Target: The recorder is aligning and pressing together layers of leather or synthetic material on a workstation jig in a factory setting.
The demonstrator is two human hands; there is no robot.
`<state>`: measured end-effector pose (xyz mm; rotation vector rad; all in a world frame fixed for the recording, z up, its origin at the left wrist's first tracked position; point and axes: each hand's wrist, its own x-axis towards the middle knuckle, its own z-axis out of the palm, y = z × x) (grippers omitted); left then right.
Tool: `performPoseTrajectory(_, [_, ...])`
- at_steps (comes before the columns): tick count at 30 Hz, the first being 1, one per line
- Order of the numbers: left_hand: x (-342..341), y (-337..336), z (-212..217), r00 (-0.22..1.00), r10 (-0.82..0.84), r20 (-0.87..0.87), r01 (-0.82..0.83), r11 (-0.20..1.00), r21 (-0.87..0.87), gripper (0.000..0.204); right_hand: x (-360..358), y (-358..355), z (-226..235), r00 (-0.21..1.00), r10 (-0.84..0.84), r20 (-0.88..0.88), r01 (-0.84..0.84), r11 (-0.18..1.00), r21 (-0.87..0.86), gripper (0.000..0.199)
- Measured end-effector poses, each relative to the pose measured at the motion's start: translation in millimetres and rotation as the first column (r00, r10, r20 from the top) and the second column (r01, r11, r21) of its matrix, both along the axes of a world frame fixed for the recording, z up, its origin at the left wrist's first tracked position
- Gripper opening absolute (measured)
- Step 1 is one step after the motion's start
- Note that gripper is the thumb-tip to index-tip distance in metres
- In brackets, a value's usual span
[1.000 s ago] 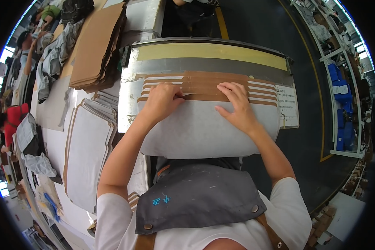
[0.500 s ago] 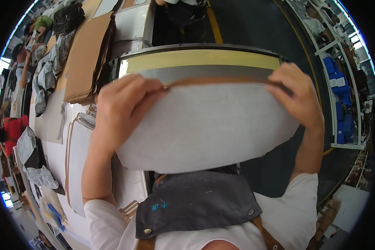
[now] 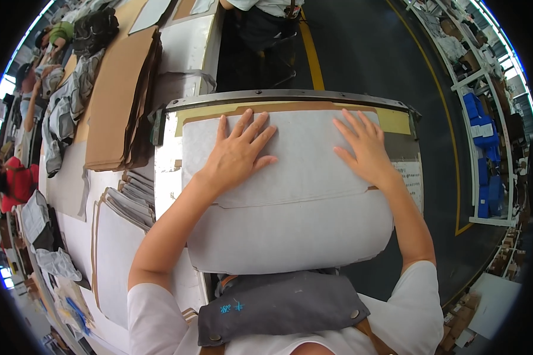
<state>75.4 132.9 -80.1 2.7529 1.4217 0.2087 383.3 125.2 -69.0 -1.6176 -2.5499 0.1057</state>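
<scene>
A factory workshop: left of the hands (image 3: 234, 158), a long worktable (image 3: 189, 41) bears stacked brown sheets (image 3: 121, 100); right of them stands a rack (image 3: 493, 222) with blue bins (image 3: 474, 106); ahead, a co-worker (image 3: 263, 29) is beside a yellow floor line (image 3: 312, 59).

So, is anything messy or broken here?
The white pile at left looks messy: its far edges are fanned out unevenly instead of lined up. The sheet under the left hand and right hand looks flat; I see no spills.

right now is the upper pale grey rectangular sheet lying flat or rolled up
Flat: the sheet spreads smoothly beneath left hand and right hand.
</scene>
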Motion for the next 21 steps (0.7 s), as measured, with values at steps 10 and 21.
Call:
performPoseTrajectory(10, [7.3, 2.1, -4.7, 0.989, 0.118, 0.084, -0.122, 0.992, 0.036, 0.057, 0.4, 3.1, 0.3, 0.998, -0.05, -0.049, 0.049, 0.999, -0.006, 0.052])
performPoseTrajectory(21, [7.8, 1.6, 2.6, 0.989, 0.102, 0.104, -0.103, 0.995, 0.003, 0.059, 2.2, 1.1, 6.7, 0.997, -0.053, -0.05, 0.052, 0.999, -0.011, 0.056])
